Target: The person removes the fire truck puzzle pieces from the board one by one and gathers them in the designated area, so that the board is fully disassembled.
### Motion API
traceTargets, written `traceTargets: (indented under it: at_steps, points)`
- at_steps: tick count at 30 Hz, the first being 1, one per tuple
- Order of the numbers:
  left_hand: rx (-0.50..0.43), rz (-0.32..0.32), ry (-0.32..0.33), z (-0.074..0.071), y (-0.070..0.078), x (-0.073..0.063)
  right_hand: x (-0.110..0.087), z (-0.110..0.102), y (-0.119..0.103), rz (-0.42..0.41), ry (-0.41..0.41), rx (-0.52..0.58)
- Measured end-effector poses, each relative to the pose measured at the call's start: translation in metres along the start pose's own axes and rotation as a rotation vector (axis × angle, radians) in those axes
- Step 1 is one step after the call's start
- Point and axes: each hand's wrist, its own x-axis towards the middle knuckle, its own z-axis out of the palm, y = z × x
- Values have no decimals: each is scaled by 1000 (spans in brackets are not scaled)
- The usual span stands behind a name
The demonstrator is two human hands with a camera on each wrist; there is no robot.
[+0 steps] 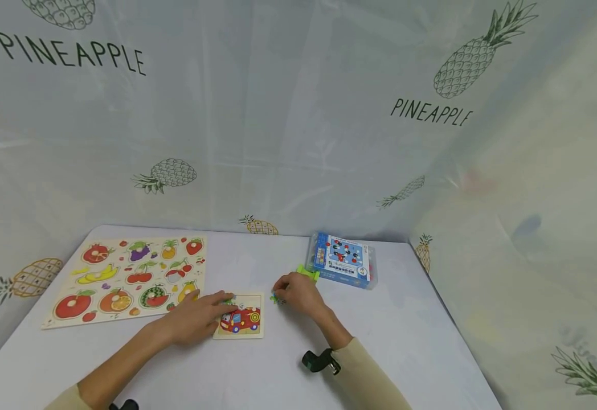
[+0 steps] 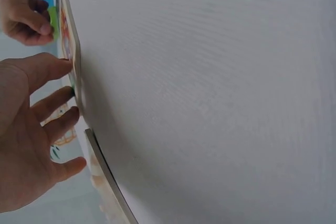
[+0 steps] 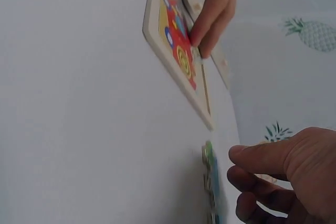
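Observation:
My left hand [image 1: 193, 319] lies at the left side of a small wooden puzzle board [image 1: 238, 335], with its fingers spread. Fingertips touch the board's upper part, above a red fire truck picture [image 1: 242, 320]. A little to the right of the board is my right hand [image 1: 298, 293], fingers loosely bent. In the right wrist view, the thumb and forefinger of the right hand [image 3: 278, 177] are close beside thin green and blue puzzle pieces [image 3: 210, 177] on the table, with a small gap between. Nothing shows between those fingertips.
A large fruit puzzle board [image 1: 144, 277] covers the table's left side, near my left hand. A blue boxed set [image 1: 342, 261] lies at the back right. Something bright green [image 1: 309, 273] sits between it and my right hand. Pineapple-printed curtains [image 1: 278, 114] surround the table.

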Motion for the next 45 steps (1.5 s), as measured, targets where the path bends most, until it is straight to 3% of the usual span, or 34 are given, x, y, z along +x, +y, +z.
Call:
traceTargets:
  at_steps: [8,18,23,28,35,45]
  points:
    - [-19,-21,9,-2,0,0,4,13,-25,-44,-51,11]
    - [53,-4,41,-4,-2,-2,12,37,-50,-83,-131,-21]
    - [37,-2,4,-6,-4,-1,12,43,-55,-87,-146,-46]
    - [-17,-40,-43,-8,-8,-1,11,46,-58,-120,-143,-78]
    - [-28,-24,-26,-11,-9,0,9,47,-61,-124,-133,-83]
    - [-18,-58,-39,-7,-9,0,11,50,-60,-126,-127,-67]
